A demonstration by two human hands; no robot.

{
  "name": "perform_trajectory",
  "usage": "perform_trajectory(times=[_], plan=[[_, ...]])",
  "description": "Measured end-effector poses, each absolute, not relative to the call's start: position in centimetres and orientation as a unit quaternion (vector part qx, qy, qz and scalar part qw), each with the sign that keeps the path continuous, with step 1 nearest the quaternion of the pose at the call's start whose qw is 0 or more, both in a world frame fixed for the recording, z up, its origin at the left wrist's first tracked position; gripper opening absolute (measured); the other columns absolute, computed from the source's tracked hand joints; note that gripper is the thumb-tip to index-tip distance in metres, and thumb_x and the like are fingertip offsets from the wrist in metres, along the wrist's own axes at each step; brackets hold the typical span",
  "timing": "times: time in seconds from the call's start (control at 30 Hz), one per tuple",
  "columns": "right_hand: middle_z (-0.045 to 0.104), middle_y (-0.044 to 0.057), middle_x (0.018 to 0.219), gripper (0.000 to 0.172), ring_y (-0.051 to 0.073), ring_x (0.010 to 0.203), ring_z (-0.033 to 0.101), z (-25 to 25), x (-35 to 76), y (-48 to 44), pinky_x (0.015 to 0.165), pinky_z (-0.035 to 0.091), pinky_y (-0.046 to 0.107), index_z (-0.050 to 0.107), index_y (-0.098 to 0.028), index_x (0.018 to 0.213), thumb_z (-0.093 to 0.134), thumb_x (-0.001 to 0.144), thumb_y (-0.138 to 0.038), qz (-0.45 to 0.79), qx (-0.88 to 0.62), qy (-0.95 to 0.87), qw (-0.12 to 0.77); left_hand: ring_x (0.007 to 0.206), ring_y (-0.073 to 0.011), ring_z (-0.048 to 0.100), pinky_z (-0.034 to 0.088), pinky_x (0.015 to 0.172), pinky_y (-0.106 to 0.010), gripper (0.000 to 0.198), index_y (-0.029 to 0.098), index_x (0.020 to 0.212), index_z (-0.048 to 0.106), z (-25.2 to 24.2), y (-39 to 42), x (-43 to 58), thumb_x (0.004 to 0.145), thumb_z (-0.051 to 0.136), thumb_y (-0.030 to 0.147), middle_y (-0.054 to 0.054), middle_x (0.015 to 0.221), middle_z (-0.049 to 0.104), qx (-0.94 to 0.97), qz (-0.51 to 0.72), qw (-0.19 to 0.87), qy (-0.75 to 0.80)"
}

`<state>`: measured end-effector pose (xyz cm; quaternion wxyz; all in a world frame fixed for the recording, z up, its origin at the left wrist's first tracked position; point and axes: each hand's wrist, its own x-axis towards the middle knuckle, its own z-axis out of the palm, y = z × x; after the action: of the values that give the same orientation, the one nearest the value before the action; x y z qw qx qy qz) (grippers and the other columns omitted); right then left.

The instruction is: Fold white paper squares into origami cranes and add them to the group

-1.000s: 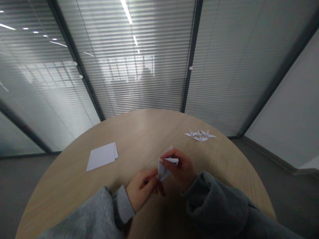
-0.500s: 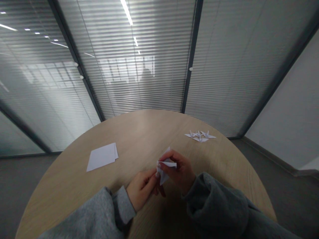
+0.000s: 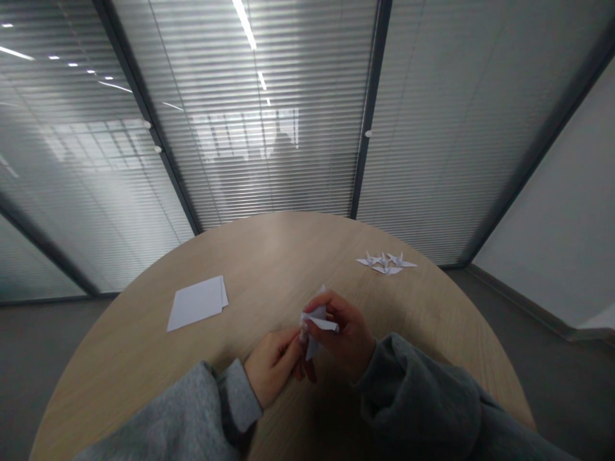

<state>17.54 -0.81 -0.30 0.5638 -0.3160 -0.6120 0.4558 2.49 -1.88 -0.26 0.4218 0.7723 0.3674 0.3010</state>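
A folded piece of white paper [image 3: 313,330], pointed and partly creased, is pinched between both my hands above the middle of the table. My left hand [image 3: 273,368] grips its lower left side with the fingertips. My right hand [image 3: 344,334] holds it from the right, with the fingers curled over the upper part. Much of the paper's shape is hidden behind my fingers. Both grey sleeves reach in from the bottom of the view.
A stack of white paper sheets [image 3: 196,303] lies to the left on the round light-wood table [image 3: 283,256]. Several small paper cranes [image 3: 385,262] sit together towards the far right edge. Glass partitions with blinds stand behind the table, above a grey floor.
Both hands and the folded paper have dropped slightly, and my right hand has shifted a little left. The paper's flap now sits lower in my right fingers.
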Motion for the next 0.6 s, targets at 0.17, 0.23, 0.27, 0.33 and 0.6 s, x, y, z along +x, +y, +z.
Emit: perform_trajectory(times=[0.17,0.23,0.27,0.33,0.6], plan=[[0.053,-0.004,0.059,0.026,0.009,0.048,0.053,-0.48,17.44,-0.83,0.044,0.043,0.020,0.054,-0.020,0.080,0.069,0.071,-0.039,0.447,-0.328,-0.602,0.575,0.043,-0.0111,0.052,0.043,0.047,-0.021,0.058,0.015,0.067,0.053,0.05,-1.95,2.59,0.090,0.023,0.059,-0.005,0.051,0.063,0.774,0.295,0.425,0.366],[0.054,-0.004,0.058,0.025,0.009,0.047,0.052,-0.45,17.46,-0.81,0.043,0.042,0.020,0.055,-0.020,0.079,0.069,0.071,-0.039,0.442,-0.335,-0.603,0.574,0.043,-0.0107,0.052,0.043,0.047,-0.020,0.056,0.015,0.069,0.054,0.07,-1.97,2.54,0.091,0.024,0.056,-0.005,0.052,0.064,0.779,0.291,0.416,0.367],[0.055,-0.004,0.057,0.024,0.009,0.047,0.052,-0.42,17.48,-0.79,0.043,0.042,0.019,0.055,-0.020,0.078,0.068,0.071,-0.039,0.441,-0.338,-0.605,0.571,0.043,-0.0105,0.053,0.043,0.048,-0.020,0.055,0.015,0.070,0.055,0.07,-1.98,2.51,0.092,0.024,0.055,-0.005,0.053,0.064,0.784,0.290,0.410,0.366],[0.055,-0.004,0.056,0.022,0.009,0.046,0.051,-0.31,17.55,-0.77,0.042,0.041,0.019,0.055,-0.019,0.076,0.068,0.071,-0.037,0.434,-0.345,-0.609,0.567,0.044,-0.0103,0.053,0.043,0.048,-0.019,0.053,0.015,0.071,0.055,0.07,-2.03,2.45,0.093,0.024,0.052,-0.004,0.054,0.065,0.793,0.286,0.396,0.365],[0.055,-0.004,0.054,0.015,0.008,0.043,0.049,0.21,17.84,-0.79,0.040,0.039,0.019,0.056,-0.019,0.071,0.066,0.071,-0.030,0.378,-0.356,-0.641,0.565,0.044,-0.0104,0.055,0.044,0.048,-0.019,0.052,0.015,0.069,0.055,0.03,-1.96,2.33,0.094,0.024,0.050,-0.005,0.056,0.066,0.805,0.271,0.385,0.361]])
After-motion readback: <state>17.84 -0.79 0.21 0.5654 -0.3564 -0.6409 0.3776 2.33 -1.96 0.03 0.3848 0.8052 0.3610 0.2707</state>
